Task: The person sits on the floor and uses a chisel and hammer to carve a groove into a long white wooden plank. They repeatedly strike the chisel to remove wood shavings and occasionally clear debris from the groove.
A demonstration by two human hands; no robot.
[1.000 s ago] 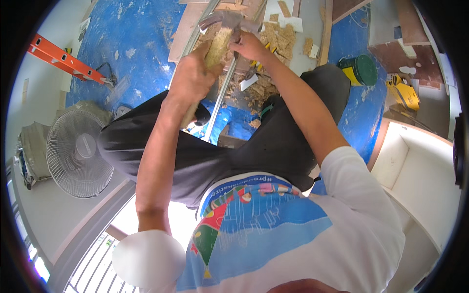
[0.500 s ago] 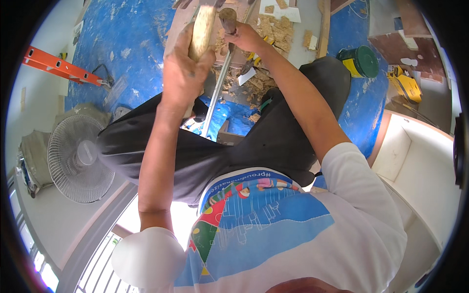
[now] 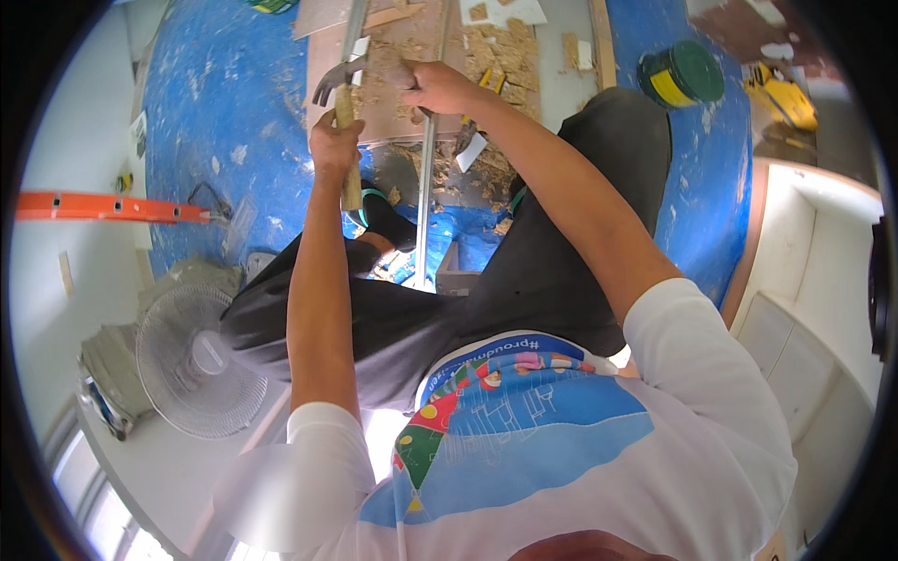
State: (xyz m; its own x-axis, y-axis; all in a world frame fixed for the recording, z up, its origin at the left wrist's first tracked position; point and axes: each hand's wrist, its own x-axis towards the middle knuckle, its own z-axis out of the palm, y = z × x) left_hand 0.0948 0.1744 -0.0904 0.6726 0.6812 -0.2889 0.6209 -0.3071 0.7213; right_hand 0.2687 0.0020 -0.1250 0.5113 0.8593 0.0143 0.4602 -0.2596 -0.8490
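Note:
My left hand (image 3: pixel 334 146) is closed around the wooden handle of a claw hammer (image 3: pixel 344 105). The hammer's claw points left, and its striking end is at or very near the top of a chisel (image 3: pixel 404 73); contact is hard to make out. That chisel, with a wooden butt, is gripped in my right hand (image 3: pixel 444 88), and my fingers hide much of it. Its lower end meets a long, thin metal strip (image 3: pixel 426 178) that runs between my legs. Pliers with yellow and black handles (image 3: pixel 472 122) lie just right of the strip, beside a white scrap (image 3: pixel 470 152).
Broken brown chips (image 3: pixel 514 58) cover the board ahead. Blue sheeting (image 3: pixel 234 103) spreads over the floor. A green bucket (image 3: pixel 697 73) and a yellow tool (image 3: pixel 788 99) stand at right. An orange ladder (image 3: pixel 112 208) and a fan (image 3: pixel 201 360) are at left.
My left hand has swung the hammer down and away from me, from raised to beside the chisel's top. My right hand keeps its grip on the chisel. The whole view has shifted slightly.

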